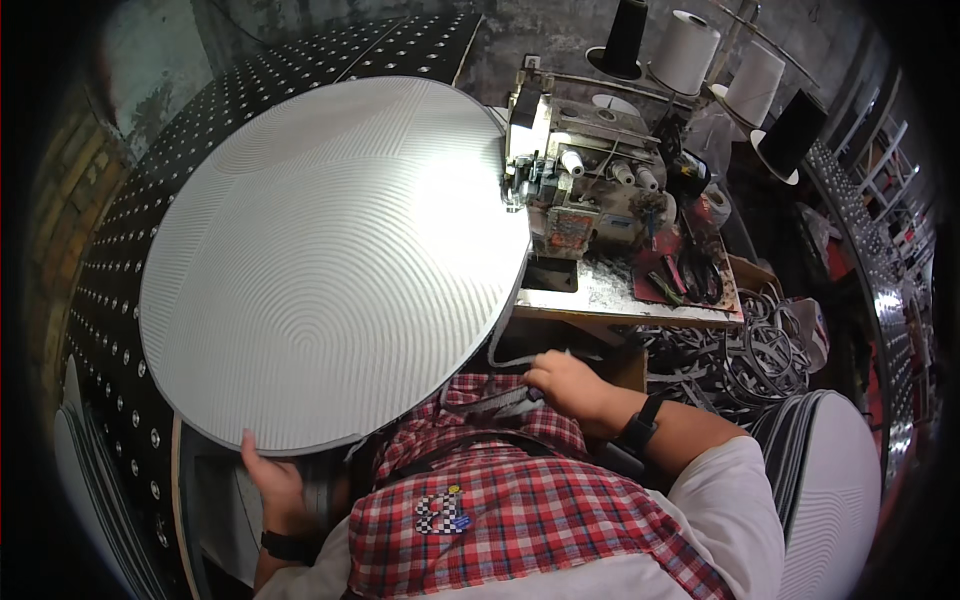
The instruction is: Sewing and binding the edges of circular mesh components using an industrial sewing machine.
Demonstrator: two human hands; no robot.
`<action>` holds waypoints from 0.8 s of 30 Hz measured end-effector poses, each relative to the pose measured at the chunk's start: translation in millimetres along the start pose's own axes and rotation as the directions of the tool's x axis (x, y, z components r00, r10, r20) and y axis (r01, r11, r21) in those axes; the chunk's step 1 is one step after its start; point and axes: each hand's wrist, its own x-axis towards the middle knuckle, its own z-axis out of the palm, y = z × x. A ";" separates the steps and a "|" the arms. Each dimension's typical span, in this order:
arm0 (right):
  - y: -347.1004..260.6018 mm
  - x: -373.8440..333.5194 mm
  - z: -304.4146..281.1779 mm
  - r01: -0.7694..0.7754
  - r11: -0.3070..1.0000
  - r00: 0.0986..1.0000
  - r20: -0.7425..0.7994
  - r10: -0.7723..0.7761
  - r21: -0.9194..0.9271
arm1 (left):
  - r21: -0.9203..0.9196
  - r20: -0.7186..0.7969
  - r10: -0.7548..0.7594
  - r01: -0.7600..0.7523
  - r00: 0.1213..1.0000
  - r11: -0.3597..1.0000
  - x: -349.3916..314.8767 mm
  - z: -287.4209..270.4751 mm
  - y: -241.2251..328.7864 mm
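Note:
A large round grey mat [330, 260] with ribbed, curved lines lies across the table, its right edge under the head of an overlock sewing machine [590, 170]. A narrow grey binding runs round its rim. At the mat's near left edge, my left hand [275, 485] grips the rim, thumb on top and fingers hidden beneath. My right hand [572, 385] is closed on a loose grey binding strip [510, 360] that hangs from near the machine. Under those fingers shows a small dark piece that I cannot make out. Both hands are in front of my checked apron [500, 500].
Thread cones [685, 50] in black and white stand behind the machine. Red-handled tools [665, 280] lie on its table [600, 295]. Below sits a heap of grey strips [750, 340]. Stacked round mats [825, 490] stand at right, more mats [90, 490] at left. A studded black surface [120, 270] borders the left.

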 end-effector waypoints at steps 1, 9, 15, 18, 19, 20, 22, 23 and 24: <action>1.7 5.2 -7.3 0.005 0.998 1.000 -0.022 -0.006 -0.070 | 0.040 -0.080 0.005 -0.002 0.997 0.999 0.7 6.4 4.3; 33.9 58.3 -27.0 0.155 0.809 0.935 -0.180 -0.306 -0.567 | 0.170 -0.074 -0.055 0.067 0.996 0.983 2.9 2.1 -6.8; 25.4 55.4 -24.2 0.202 0.901 0.954 -0.129 -0.269 -0.383 | 0.085 -0.128 -0.012 0.023 0.992 0.996 21.7 9.9 11.6; 4.7 41.6 -15.3 0.203 0.958 0.979 0.039 -0.199 -0.201 | 0.163 -0.048 -0.041 0.049 0.998 0.985 20.7 6.6 0.0; -1.9 39.3 -14.0 0.162 0.975 0.987 0.049 -0.156 -0.153 | 0.187 -0.009 -0.041 0.041 0.999 0.981 19.7 6.5 -4.2; -7.9 37.4 -12.4 0.118 0.987 0.992 0.063 -0.112 -0.105 | 0.187 -0.008 -0.044 0.045 0.999 0.981 18.3 10.1 -8.5; -19.6 36.4 -6.8 -0.036 0.999 0.995 0.088 0.036 0.001 | 0.187 0.033 -0.041 0.034 0.999 0.982 13.9 19.5 -17.8; -26.9 38.2 -7.0 -0.102 0.993 0.988 0.123 0.095 0.051 | 0.189 0.042 -0.040 0.031 0.998 0.981 12.6 19.2 -22.5; -34.3 40.4 -9.3 -0.172 0.980 0.975 0.159 0.155 0.098 | 0.189 0.042 -0.042 0.033 0.998 0.981 12.9 19.8 -27.3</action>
